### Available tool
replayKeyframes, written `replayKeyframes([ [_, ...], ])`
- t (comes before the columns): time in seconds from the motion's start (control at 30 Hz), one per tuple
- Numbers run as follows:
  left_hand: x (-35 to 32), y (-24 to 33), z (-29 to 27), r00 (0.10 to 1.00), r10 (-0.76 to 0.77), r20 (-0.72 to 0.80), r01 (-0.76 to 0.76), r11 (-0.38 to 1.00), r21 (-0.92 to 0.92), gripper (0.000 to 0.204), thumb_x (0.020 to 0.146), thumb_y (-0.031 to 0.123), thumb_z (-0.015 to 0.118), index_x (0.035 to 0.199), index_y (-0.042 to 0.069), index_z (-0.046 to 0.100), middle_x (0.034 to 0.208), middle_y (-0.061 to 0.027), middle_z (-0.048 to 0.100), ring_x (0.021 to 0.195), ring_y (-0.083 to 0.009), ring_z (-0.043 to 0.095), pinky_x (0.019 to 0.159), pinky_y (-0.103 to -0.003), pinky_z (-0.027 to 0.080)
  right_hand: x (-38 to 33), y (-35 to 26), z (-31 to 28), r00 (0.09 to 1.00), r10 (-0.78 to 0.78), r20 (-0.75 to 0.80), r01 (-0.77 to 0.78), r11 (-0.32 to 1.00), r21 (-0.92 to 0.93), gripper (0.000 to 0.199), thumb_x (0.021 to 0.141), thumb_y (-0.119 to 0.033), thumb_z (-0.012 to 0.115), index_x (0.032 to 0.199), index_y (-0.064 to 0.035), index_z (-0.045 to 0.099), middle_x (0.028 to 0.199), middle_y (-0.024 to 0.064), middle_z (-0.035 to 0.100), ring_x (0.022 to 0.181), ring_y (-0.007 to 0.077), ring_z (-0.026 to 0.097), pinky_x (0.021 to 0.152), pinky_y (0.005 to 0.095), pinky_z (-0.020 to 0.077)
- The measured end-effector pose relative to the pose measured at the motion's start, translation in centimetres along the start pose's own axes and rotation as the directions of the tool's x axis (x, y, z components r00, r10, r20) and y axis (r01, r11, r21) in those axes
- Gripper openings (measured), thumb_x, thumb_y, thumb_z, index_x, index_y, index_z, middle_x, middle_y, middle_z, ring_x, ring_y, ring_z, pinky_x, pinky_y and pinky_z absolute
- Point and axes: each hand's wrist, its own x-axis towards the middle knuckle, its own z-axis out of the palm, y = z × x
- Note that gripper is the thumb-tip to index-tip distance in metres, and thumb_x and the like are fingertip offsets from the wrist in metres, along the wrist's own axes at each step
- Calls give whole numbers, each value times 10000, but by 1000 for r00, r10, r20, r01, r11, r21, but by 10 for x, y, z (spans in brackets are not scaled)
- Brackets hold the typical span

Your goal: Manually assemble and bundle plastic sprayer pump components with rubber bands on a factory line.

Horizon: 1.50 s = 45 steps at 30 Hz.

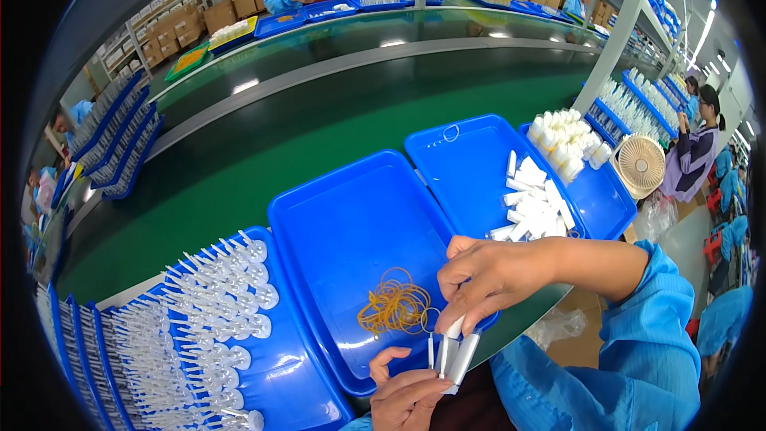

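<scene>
My left hand (405, 401) is closed around the lower ends of a few slim white tube-like pieces (463, 357), held upright side by side. From above, my right hand (493, 278) reaches across and pinches the top of one white piece in this bunch, thumb and fingers pressed together. A thin loop, apparently a rubber band, shows beside the bunch near my right fingertips. Just beyond my hands, a tangle of yellow-brown rubber bands (392, 307) lies in a blue tray (343, 231). How the held pieces join is hidden by my fingers.
Loose white pieces (535, 203) lie in a second blue tray (455, 160). White bottle-like pieces (565, 140) stand in a tray farther right, beside a beige fan (640, 164). Clear stemmed parts (231, 295) fill trays at left. A green conveyor belt (319, 120) runs behind; co-workers sit across it.
</scene>
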Motion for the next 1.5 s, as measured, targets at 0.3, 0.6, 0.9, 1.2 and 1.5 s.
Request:
replayKeyframes([
  [0.3,-1,-8,-1,960,217,176,-237,966,106,95,690,69,671,757,134,686,816,-33,618,870,-251,542,878,-460,320,-7,-21,12,983,182,8,-169,896,411,123,795,-137,666,840,-42,602,757,44,618,662,208,560,642,319,373],
  [0.6,2,-3,12,997,75,31,-78,993,91,174,715,177,686,814,84,576,1031,-129,532,1075,-352,425,931,-476,290,-9,-35,39,999,41,-25,-35,976,213,157,839,-216,593,868,-65,558,772,30,553,716,210,539,695,325,341],
  [0.9,1,-11,9,996,22,89,-24,999,23,167,733,107,677,840,64,556,1009,-127,557,1140,-365,412,978,-488,266,-19,-24,43,938,308,-161,-271,938,217,319,799,-233,619,1045,-71,497,905,65,582,863,231,564,855,359,309],
  [1.2,-11,-4,11,981,-174,-90,140,943,-302,181,759,48,659,912,24,564,1133,-205,534,1219,-373,374,970,-454,311,-130,129,-89,632,673,-384,-673,230,-703,238,707,-111,647,941,-137,618,1003,45,609,891,249,588,742,374,468],
  [1.5,-4,6,2,993,-26,-115,33,998,52,207,693,-13,665,889,30,614,1003,-113,575,1106,-364,452,922,-450,329,-50,102,-51,600,442,-667,-669,734,-116,312,763,-97,618,1040,-80,475,781,93,562,721,200,586,610,327,465],
])
